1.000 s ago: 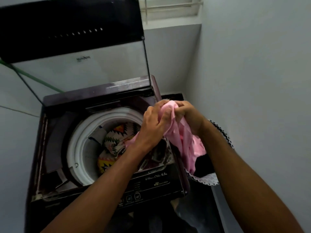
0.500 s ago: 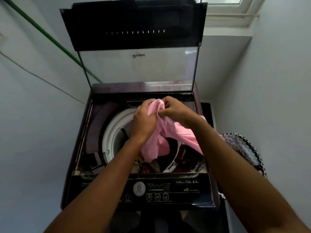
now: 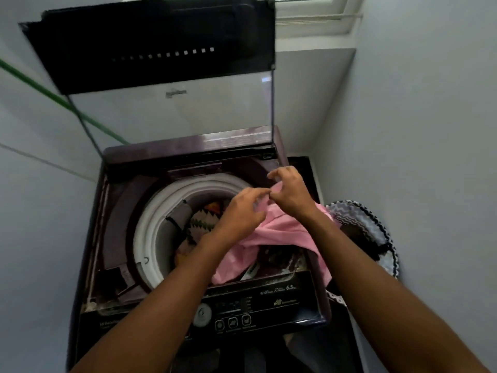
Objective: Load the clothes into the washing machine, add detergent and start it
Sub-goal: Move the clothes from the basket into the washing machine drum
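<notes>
A dark purple top-loading washing machine (image 3: 113, 238) stands in front of me with its glass lid (image 3: 172, 114) raised. Inside the white-rimmed drum (image 3: 158, 211) lies a patterned cloth (image 3: 204, 219) in yellow, black and white. A pink garment (image 3: 282, 232) hangs over the drum's right side and front edge. My left hand (image 3: 242, 211) and my right hand (image 3: 289, 192) both pinch its upper edge above the drum, fingers close together.
A laundry basket (image 3: 363, 219) with a zigzag black-and-white liner sits to the right of the machine against the wall. The control panel (image 3: 242, 310) with buttons runs along the machine's front. Walls stand close on both sides, and a green pipe (image 3: 53, 98) crosses the left wall.
The pink garment has dropped lower and spread over the drum's right edge. Both hands shifted right and loosened to a pinch on its top edge. The patterned cloth in the drum shows again.
</notes>
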{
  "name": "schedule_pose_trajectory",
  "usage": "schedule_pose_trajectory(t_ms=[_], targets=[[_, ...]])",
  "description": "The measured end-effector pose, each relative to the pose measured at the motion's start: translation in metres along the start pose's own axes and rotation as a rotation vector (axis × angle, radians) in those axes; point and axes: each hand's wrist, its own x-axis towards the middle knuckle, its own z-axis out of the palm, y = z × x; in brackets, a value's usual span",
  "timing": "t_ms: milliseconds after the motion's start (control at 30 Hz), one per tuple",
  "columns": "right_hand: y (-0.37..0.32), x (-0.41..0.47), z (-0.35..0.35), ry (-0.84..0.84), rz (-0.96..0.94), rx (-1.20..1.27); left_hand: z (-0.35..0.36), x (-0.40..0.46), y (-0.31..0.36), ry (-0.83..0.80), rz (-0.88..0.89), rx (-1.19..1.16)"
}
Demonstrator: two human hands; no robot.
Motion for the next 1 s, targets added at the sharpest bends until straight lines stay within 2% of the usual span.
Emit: schedule_pose_trajectory(t_ms=[67, 133, 200, 267, 367, 433, 533, 667, 833, 1000], targets=[[0.02, -0.005, -0.016, 0.089, 0.042, 0.004, 0.018, 0.009, 0.015, -0.047, 0.114, -0.009], [0.047, -0.011, -0.032, 0.055, 0.133, -0.007, 0.038, 0.018, 0.025, -0.165, 0.198, 0.03], [0.079, -0.02, -0.043, -0.091, 0.255, 0.03, 0.055, 0.023, 0.035, -0.259, 0.264, 0.156], [0.11, -0.031, -0.047, -0.274, 0.271, 0.031, 0.07, 0.027, 0.047, -0.311, 0.294, 0.323], [0.149, -0.045, -0.037, -0.576, 0.253, -0.096, 0.083, 0.03, 0.056, -0.353, 0.23, 0.527], [0.174, -0.05, -0.02, -0.676, 0.3, -0.148, 0.089, 0.032, 0.058, -0.352, 0.207, 0.591], [0.158, -0.059, -0.006, -0.554, 0.285, -0.183, 0.095, 0.034, 0.058, -0.317, 0.188, 0.601], [0.129, -0.065, -0.015, -0.206, 0.2, 0.005, 0.099, 0.034, 0.055, -0.289, 0.201, 0.595], [0.121, -0.071, -0.029, -0.079, 0.242, -0.131, 0.095, 0.036, 0.054, -0.232, 0.157, 0.466], [0.107, -0.064, -0.046, 0.022, 0.237, -0.147, 0.087, 0.035, 0.051, -0.125, 0.169, 0.262]])
